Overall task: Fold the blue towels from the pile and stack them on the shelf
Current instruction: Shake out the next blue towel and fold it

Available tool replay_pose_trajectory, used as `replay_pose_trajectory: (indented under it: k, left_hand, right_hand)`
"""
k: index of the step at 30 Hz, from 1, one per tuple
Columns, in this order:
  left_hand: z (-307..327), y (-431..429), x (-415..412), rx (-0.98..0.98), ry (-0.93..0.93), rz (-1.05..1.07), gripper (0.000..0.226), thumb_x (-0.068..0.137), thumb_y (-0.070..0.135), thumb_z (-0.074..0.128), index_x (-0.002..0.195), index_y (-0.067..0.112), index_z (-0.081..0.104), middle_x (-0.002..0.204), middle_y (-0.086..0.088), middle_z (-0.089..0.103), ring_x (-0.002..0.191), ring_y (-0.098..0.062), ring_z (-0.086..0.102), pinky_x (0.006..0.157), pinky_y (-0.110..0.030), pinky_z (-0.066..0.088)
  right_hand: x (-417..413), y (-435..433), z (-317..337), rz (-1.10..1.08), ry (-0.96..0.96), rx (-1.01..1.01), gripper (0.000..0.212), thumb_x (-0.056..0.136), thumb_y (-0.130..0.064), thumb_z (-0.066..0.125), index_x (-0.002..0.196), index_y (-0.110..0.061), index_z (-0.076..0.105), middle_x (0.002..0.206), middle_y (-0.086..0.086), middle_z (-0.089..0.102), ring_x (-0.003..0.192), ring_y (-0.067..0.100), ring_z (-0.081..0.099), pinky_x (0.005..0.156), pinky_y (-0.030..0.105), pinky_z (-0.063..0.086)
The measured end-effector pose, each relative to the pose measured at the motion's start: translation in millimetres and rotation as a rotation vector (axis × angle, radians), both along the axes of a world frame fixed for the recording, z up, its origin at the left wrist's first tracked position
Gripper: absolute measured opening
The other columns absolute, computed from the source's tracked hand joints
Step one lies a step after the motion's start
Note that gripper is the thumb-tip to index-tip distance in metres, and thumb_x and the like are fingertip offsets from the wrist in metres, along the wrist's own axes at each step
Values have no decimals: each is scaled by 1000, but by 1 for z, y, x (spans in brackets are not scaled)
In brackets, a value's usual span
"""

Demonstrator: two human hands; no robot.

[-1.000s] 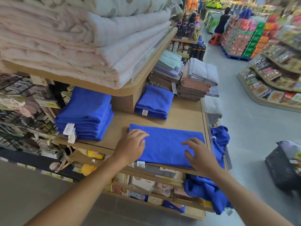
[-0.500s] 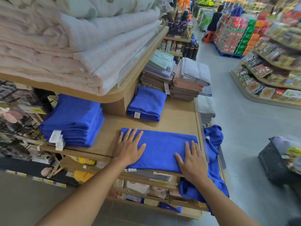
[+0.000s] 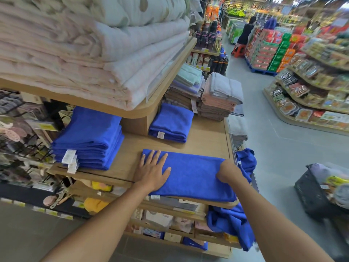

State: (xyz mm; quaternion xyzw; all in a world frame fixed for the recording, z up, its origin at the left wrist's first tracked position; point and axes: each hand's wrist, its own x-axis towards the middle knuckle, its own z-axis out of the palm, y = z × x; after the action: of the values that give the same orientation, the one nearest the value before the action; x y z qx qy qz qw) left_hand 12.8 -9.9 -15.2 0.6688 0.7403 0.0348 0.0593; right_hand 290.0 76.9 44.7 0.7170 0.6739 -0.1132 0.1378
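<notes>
Half a second ago both hands lay flat on the towel [image 3: 192,176], pressing it smooth. Now only the left hand [image 3: 153,171] does that: it rests flat on the left end of the towel, with its fingers straight and spread. The right hand [image 3: 229,172] has changed. Its fingers have curled down at the right end of the towel, and it looks like they are gripping that end, though the fingertips are hidden under the hand. The towel has not moved. It lies long and flat at the near edge of the wooden shelf [image 3: 207,137], folded into a strip. This likely means the smoothing is done and the next fold is about to start. The right hand would lift its end and bring it over to the left, while the left hand holds the other end down. After that the towel can go on a stack. A big stack [image 3: 88,140] of folded blue towels sits to the left on the shelf, and a small stack [image 3: 171,123] sits farther back, well apart from the hands. The job is not near its end, since a pile [image 3: 232,224] of loose blue towels hangs off the right side of the shelf, just beside the right arm.
</notes>
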Motion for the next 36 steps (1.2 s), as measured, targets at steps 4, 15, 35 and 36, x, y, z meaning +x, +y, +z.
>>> replay_pose_trajectory:
  k: [4,15,35,36]
  left_hand:
    - [7,-5,31,83,3,-80,75,99,60,12,162,20,9,171,0,2,156,-17,-9,125,-48,-10]
    - [-5,-35,74,4,-43,-194,109,83,87,1,162,12,-4,170,-3,-9,155,-17,-15,126,-46,-8]
    - [-3,-35,67,-10,-35,-222,134,69,101,21,161,7,-5,170,-8,-9,156,-21,-15,126,-43,-7]
    - [0,-36,65,-13,-38,-220,131,71,99,24,161,8,-4,170,-7,-7,156,-21,-14,127,-42,-6]
  right_hand:
    - [2,3,4,19,34,-34,11,93,-20,59,94,-8,58,75,2,56,65,17,55,62,29,46]
    - [16,-11,18,-412,717,-147,42,80,-20,78,108,-4,52,91,9,57,76,23,59,56,29,44]
    - [-55,-32,95,-262,1295,-140,24,83,-10,70,106,-17,69,94,6,76,79,16,74,56,25,55]
    - [-67,-34,96,-240,1276,-141,26,83,-10,71,107,-18,67,96,6,76,81,17,74,56,25,55]
